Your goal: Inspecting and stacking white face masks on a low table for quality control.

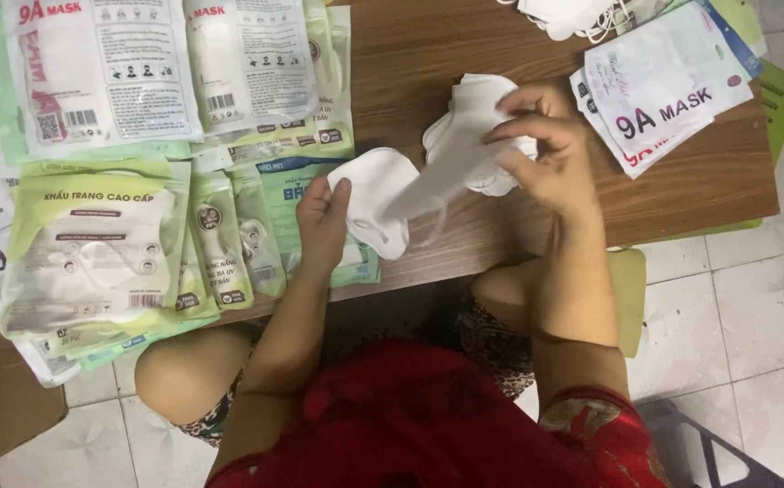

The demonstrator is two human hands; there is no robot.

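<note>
My left hand (322,220) grips a small stack of white face masks (376,194) by its near edge, just above the low wooden table (681,194). My right hand (546,149) pinches a single white mask (464,136) that stretches from the stack up to my fingers. More white masks bunch behind that hand.
Green and white mask packets (94,244) lie in overlapping piles on the table's left side. More packets (663,86) sit at the right corner, and loose white masks (564,14) at the top edge. Tiled floor (753,307) lies to the right, a dark stool (708,447) at bottom right.
</note>
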